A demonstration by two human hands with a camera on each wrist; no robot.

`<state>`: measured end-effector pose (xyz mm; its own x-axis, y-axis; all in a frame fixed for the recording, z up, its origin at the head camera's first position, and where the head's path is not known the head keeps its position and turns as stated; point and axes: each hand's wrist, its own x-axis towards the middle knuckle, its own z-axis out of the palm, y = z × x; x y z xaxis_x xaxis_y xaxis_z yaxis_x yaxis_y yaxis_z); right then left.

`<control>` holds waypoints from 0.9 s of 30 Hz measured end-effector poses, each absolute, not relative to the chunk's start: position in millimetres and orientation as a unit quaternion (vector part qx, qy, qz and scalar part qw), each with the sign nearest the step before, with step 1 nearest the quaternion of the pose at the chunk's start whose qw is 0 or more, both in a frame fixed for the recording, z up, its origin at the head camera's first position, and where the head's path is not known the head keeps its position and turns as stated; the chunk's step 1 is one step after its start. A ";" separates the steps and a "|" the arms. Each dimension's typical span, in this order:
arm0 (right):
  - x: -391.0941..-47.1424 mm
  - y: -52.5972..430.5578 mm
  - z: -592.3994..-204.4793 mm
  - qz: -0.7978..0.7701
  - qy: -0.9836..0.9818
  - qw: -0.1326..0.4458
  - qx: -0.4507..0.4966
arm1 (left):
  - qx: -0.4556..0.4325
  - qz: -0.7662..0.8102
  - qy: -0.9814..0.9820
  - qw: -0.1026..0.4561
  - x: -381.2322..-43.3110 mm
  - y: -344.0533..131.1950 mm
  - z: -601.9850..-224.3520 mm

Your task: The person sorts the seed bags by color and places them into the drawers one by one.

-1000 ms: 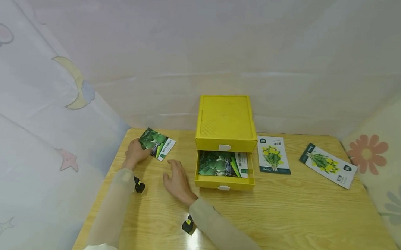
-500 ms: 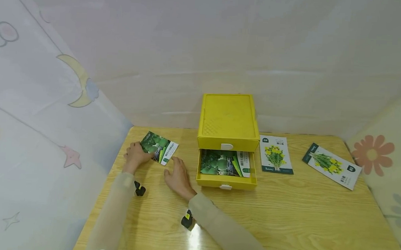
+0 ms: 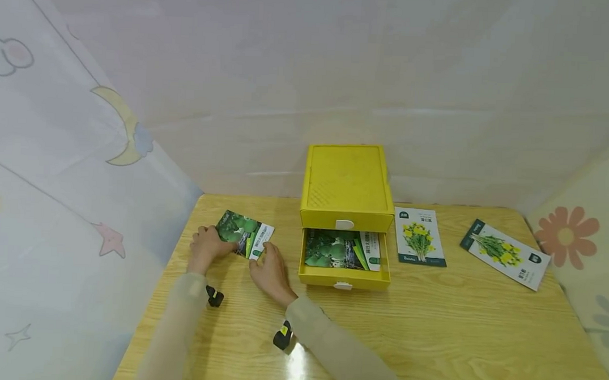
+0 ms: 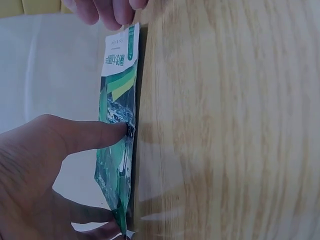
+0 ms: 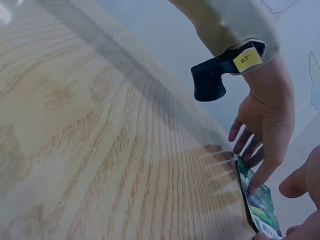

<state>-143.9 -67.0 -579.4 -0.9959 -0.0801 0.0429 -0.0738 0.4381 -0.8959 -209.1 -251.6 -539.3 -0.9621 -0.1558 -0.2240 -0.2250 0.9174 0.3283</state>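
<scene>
A green-and-white seed packet (image 3: 242, 231) with round green fruit pictured on it lies at the table's left. My left hand (image 3: 210, 247) holds it by its left end; in the left wrist view the thumb (image 4: 107, 135) presses on its printed face and the other fingers are at the end edge. My right hand (image 3: 271, 275) is at the white end of this packet, thumb and fingers spread apart, fingertips right at its edge. A similar seed packet (image 3: 332, 251) lies in the pulled-out lower drawer (image 3: 311, 280) of a yellow drawer box (image 3: 348, 178).
Right of the box lie two white seed packets with yellow flowers, one upright (image 3: 418, 237) and one slanted (image 3: 506, 255). The wooden table (image 3: 431, 331) meets a pale cloth wall (image 3: 256, 125) at the back and a patterned one (image 3: 78, 231) at the left.
The seed packet at the left has slid toward me and slightly right with my left hand. My right hand has stayed nearly in place, and the packet's white end now reaches it.
</scene>
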 end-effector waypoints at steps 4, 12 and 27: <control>-140.9 -67.5 -578.4 -0.535 0.844 0.004 -0.039 | -0.099 0.178 0.974 0.100 -202.2 -250.9 -539.0; -139.4 -68.2 -576.5 -0.555 0.832 -0.003 -0.028 | -0.112 0.183 0.971 0.105 -193.4 -254.7 -539.3; -134.1 -65.0 -578.3 -0.565 0.825 -0.012 -0.019 | -0.140 0.245 0.957 0.067 -180.6 -271.9 -543.2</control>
<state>-134.1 -65.0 -578.3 -0.9990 -0.0183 0.0404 -0.0443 0.3619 -0.9312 -180.6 -271.9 -543.2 -0.9520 -0.2348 -0.1964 -0.3003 0.8407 0.4507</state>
